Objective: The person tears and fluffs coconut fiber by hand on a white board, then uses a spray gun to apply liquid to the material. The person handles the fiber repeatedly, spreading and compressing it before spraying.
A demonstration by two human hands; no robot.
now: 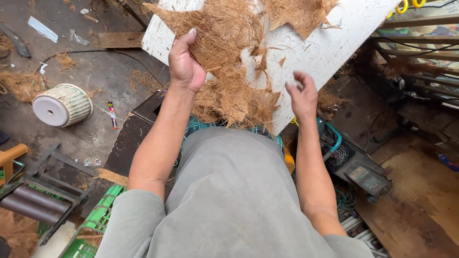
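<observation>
A sheet of brown coconut fibre [229, 57] lies spread over a white board [330, 43] in front of me. My left hand [184, 64] grips the left edge of the fibre sheet, fingers curled into it. Just off the fibre's lower right edge, my right hand [302, 93] hovers over the board with its fingers loosely bent and nothing held. Another piece of fibre [301, 14] sits at the top of the board.
A white ribbed basket [63, 105] lies on its side on the dark floor at left. Green crates [98, 220] and a roller frame [38, 200] sit at lower left. A dark machine with a teal hose [356, 167] stands at right. Loose fibre litters the floor.
</observation>
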